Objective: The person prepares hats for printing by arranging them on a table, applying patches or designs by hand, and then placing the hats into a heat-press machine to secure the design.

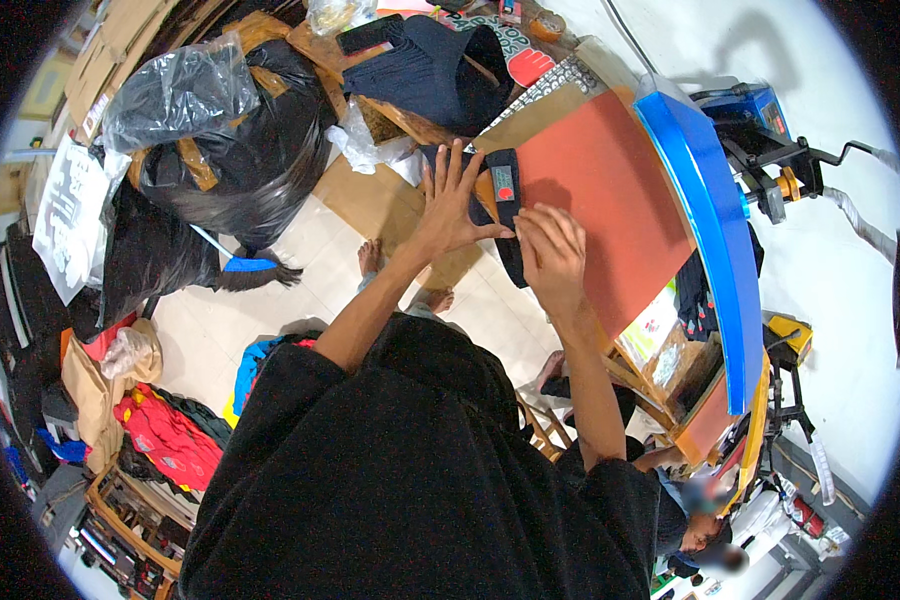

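Note:
A piece of black cloth (507, 226) with a grey rectangular patch (504, 183) bearing a red print lies at the orange table's left end, over a narrow wooden piece. My left hand (448, 212) is open, fingers spread and thumb stretched toward the cloth's near part; its fingertips touch dark cloth on the left side. My right hand (555, 250) is closed at the cloth's right edge, fingers bent and pressed together. What it may hold between the fingertips is hidden.
The orange tabletop (605, 200) extends right to a long blue bar (705, 240) with black clamps. Dark folded garments (410, 75) lie beyond my hands. A black plastic bag (245, 150) bulges at left. Red cloth (170, 435) is heaped lower left. Another person (695, 515) is at lower right.

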A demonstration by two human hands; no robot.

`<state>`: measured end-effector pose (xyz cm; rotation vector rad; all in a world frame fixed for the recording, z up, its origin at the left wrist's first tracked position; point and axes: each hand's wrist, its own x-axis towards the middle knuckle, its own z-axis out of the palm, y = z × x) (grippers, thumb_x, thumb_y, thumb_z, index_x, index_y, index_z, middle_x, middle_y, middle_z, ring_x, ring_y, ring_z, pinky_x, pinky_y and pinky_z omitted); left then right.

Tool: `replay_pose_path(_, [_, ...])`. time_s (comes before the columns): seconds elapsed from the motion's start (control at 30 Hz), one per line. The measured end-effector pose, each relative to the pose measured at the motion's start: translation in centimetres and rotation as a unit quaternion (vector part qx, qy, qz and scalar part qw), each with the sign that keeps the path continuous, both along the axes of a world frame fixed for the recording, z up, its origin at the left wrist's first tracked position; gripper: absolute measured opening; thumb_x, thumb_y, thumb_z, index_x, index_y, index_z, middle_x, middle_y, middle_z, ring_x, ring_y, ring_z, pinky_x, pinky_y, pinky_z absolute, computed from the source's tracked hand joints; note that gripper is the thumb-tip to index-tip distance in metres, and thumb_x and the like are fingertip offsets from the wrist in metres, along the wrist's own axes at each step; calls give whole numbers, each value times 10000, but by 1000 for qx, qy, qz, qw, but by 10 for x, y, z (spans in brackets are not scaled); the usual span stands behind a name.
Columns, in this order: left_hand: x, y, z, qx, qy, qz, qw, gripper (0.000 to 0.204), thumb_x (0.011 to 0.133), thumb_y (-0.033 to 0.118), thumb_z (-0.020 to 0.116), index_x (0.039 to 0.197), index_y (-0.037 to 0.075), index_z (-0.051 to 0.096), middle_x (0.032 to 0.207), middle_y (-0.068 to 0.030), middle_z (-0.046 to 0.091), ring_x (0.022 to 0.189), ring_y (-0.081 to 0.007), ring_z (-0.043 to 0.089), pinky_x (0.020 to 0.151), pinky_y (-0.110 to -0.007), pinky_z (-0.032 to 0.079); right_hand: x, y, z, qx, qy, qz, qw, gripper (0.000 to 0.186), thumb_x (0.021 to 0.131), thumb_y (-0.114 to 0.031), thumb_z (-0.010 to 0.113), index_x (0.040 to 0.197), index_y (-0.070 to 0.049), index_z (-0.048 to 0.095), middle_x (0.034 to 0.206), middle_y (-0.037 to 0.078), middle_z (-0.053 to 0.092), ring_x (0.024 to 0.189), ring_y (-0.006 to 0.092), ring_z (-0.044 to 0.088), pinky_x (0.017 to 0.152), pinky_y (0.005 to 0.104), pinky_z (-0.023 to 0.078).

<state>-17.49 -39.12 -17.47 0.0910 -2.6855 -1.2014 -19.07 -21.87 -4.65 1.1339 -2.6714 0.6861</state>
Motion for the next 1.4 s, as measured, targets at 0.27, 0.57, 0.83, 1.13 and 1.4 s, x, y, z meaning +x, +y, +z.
replay_pose_path(0.27, [0, -1, 4, -1, -7, -20, 1000, 1363, 542, 757, 784, 1560, 80, 180, 1620, -261, 16, 1486, -475, -42, 1152, -659, -2, 25, 19, -21, 33, -24, -42, 998, 200, 909, -86, 628, 1080, -37, 718, 1164, 60, 698, 1153, 239, 591, 994, 398, 406])
replay_pose_path(0.57, [0, 0, -4, -4, 0, -27, 1000, 1411, 513, 763, 796, 1565, 79, 151, 1619, -266, -2, 1482, -485, -68, 1141, -676, -3, 27, 21, -24, 12, -27, -45, 999, 193, 908, -76, 626, 1073, -36, 718, 1176, 61, 697, 1168, 242, 585, 991, 394, 408])
replay_pose_path(0.83, [-1, -1, 0, -2, -18, -32, 999, 1411, 515, 765, 793, 1566, 78, 149, 1620, -262, -4, 1481, -484, -74, 1139, -680, -5, 28, 11, -2, -33, -38, -39, 998, 211, 898, -85, 639, 1091, -29, 703, 1231, 79, 664, 1195, 268, 570, 1004, 407, 405])
replay_pose_path(1.13, [1, 0, 6, 9, -14, -34, 999, 1398, 530, 756, 793, 1564, 68, 151, 1621, -259, -6, 1485, -472, -78, 1143, -670, -27, -51, -4, -6, 16, -67, 94, 993, 556, 816, -107, 737, 1330, -48, 534, 1374, 120, 553, 1344, 330, 433, 1104, 467, 339])
replay_pose_path(1.4, [3, 1, 3, 0, -3, -25, 1000, 1417, 506, 660, 863, 1578, 119, 111, 1631, -233, -20, 1489, -469, -57, 1121, -711, 19, -78, -9, 10, 99, -75, 168, 978, 713, 756, -89, 733, 1410, -87, 450, 1409, 172, 490, 1379, 319, 392, 1208, 478, 218])
